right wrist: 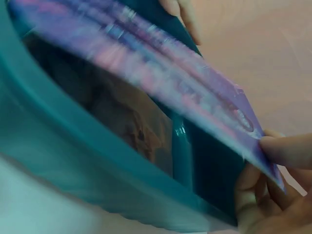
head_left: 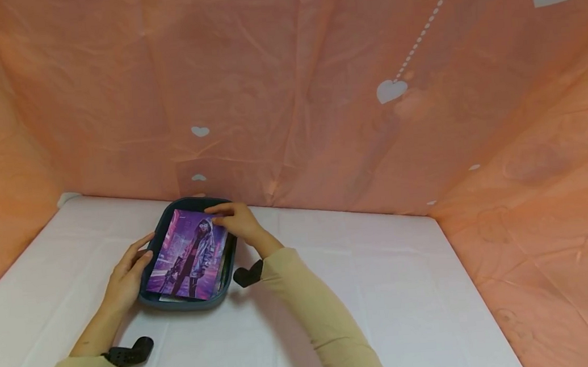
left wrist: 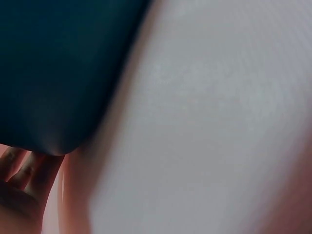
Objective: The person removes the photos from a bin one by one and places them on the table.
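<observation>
A dark teal tray with rounded corners and raised sides [head_left: 190, 305] stands on the white table. My right hand [head_left: 243, 224] pinches the upper right corner of a purple picture card [head_left: 191, 253], which shows a standing figure in a jacket. In the right wrist view the card is tilted, its near edge lifted above the tray's floor. Another picture card [right wrist: 141, 126], orange-brown and dark, lies beneath it inside the tray. My left hand [head_left: 123, 278] holds the tray's left side, thumb at the rim; the left wrist view shows its fingers [left wrist: 41, 175] against the outer wall.
The white-covered table [head_left: 363, 292] extends right and toward me. An orange cloth with white hearts [head_left: 287, 93] hangs behind the tray and along both sides. The tray stands close to the table's back edge. Each wrist carries a black camera [head_left: 132, 353].
</observation>
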`<action>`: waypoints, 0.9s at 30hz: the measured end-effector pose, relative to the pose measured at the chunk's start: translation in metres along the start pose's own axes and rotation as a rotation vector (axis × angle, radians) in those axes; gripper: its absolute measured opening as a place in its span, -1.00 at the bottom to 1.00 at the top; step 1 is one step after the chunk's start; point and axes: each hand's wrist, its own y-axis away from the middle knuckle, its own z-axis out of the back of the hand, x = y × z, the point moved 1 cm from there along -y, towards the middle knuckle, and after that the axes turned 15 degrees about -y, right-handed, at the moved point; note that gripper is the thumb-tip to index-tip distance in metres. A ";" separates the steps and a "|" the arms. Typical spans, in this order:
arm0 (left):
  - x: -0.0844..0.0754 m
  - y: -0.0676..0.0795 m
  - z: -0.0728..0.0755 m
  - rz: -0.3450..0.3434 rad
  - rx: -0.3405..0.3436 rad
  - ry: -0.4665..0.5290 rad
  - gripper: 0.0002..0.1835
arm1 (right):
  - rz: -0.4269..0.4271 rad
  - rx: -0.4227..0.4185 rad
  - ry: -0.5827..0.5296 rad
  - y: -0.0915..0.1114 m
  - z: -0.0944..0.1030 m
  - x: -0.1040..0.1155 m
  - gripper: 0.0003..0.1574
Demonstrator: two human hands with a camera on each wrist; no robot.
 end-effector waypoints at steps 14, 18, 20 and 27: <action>0.004 0.001 0.002 -0.014 0.019 0.075 -0.50 | -0.165 0.029 -0.415 0.000 0.034 -0.016 -0.57; 0.003 0.001 0.002 -0.015 0.027 0.069 -0.50 | -0.166 0.022 -0.431 0.002 0.050 -0.021 -0.56; 0.001 0.001 0.002 -0.018 0.025 0.061 -0.50 | -0.161 0.017 -0.427 0.004 0.058 -0.023 -0.54; -0.002 0.001 0.001 -0.020 0.017 0.037 -0.50 | -0.170 -0.040 -0.414 0.009 0.083 -0.038 -0.53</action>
